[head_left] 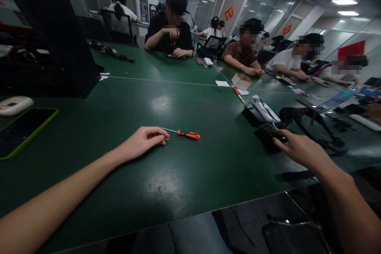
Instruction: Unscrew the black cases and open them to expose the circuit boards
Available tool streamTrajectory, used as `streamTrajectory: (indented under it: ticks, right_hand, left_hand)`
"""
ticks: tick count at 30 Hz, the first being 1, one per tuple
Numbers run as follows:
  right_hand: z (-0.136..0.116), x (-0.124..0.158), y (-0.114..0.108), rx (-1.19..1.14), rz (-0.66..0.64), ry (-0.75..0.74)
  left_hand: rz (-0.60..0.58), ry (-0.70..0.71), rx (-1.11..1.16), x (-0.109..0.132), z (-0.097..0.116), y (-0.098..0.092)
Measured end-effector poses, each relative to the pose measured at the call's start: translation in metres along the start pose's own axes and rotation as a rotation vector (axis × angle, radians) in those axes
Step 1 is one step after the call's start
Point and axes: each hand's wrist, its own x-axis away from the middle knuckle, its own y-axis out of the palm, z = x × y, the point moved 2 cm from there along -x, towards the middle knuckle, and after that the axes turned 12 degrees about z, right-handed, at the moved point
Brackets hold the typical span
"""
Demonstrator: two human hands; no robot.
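Observation:
My left hand (150, 139) rests on the green table with its fingers curled together, and nothing shows in them. Just beyond its knuckles lies a screwdriver (189, 135) with an orange and black handle, its thin shaft pointing at the hand. Over on the right, my right hand (297, 149) has thumb and fingers closed at the edge of a black flat piece (266, 139). Blur hides the exact shape of that piece. Right behind it lies a white device (266, 110) with dark cords, alongside a black curved frame (312, 123).
A phone in a green case (26, 131) and a white rounded device (16, 105) lie at the left, near a tall black panel (50, 31). A small open box (241, 82) and paper (222, 83) lie farther back. Several people sit around the table (125, 206).

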Motion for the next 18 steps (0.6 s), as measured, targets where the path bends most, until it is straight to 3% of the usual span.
streamTrajectory:
  ticks: [18]
  right_hand:
    - [-0.018,0.006,-0.015,0.063,-0.031,0.036]
  left_hand:
    - [-0.013,0.015,-0.015,-0.002,-0.004,0.0]
